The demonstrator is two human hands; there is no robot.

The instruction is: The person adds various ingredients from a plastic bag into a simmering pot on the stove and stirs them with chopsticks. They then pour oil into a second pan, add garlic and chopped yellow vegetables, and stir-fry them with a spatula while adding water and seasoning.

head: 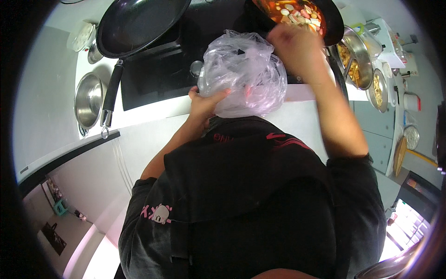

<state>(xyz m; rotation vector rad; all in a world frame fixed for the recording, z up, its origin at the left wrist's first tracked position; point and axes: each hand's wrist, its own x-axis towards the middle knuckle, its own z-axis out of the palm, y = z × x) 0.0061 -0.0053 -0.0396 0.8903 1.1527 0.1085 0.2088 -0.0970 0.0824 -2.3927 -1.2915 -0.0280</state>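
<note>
My left hand [205, 102] grips the lower left side of a clear plastic bag [244, 75], thumb along its front. The bag bulges close against my body, and its contents are hard to make out. My right hand [296, 48] is blurred beside the near rim of a dark pan [332, 21] at the upper right. Its fingers are curled and turned from view, so whether they hold anything is hidden. Inside the pan, pale and pink sliced pieces [301, 17] lie in a red broth [270, 8].
A black frying pan [139, 24] stands upper left on the black glass cooktop [153, 83], its handle [113, 89] jutting toward me. Steel bowl [90, 101] sits left. At right are a steel basin [364, 69] of food with a utensil and a smaller bowl [378, 92].
</note>
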